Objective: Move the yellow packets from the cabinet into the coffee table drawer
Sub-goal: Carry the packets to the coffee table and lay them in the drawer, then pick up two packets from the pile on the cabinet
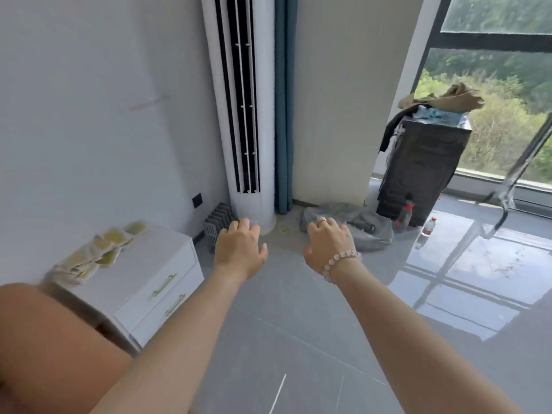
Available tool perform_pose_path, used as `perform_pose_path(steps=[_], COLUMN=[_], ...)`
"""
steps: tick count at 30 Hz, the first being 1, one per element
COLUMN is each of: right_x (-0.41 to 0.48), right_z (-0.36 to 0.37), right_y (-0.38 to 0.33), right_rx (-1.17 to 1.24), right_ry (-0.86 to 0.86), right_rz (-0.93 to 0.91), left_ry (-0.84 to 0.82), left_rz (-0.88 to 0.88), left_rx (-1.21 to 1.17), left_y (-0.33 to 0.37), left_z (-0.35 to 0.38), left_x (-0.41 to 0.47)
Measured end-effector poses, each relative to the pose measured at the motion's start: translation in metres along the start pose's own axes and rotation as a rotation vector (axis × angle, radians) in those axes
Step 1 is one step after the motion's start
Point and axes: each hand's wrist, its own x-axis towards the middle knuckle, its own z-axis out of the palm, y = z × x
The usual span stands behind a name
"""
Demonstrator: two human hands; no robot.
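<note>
Neither grip holds anything. The bare left hand [239, 249] and the right hand [328, 243], with a pale beaded bracelet at its wrist, hang out in front, palms down, fingers loosely curled, apparently in transit toward the goods. The flat, glossy yellow foil packets [98, 249] lie in a loose overlapping heap on top of the low white two-drawer cabinet [155, 282], well left of both hands; motion blur prevents a count. Glossy grey floor tiles [298, 339] lie below. No coffee table is in view.
</note>
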Motion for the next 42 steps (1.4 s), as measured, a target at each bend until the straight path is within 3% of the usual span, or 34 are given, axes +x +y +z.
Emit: perform_pose_path(steps=[11,21,30,42], right_x=[0.164,0.336,0.441,0.593], right_z=[0.049,0.076,0.1,0.13], right_y=[-0.112,-0.197,-0.22,-0.292], right_rx=[0.079,0.051,0.041,0.054], right_ry=[-0.056,-0.079,-0.117,-0.113], right_rz=[-0.395,-0.564,-0.568,-0.771], left_ry=[-0.084,-0.078,-0.09,-0.119], left_rz=[-0.273,-0.483,-0.541,-0.765], left_rx=[0.174,0.126,0.104,0.105], left_y=[-0.129,-0.248,-0.301,-0.389], left_z=[0.036,0.075,0.11,0.142], left_x=[0.077,0.191,0.259,0.35])
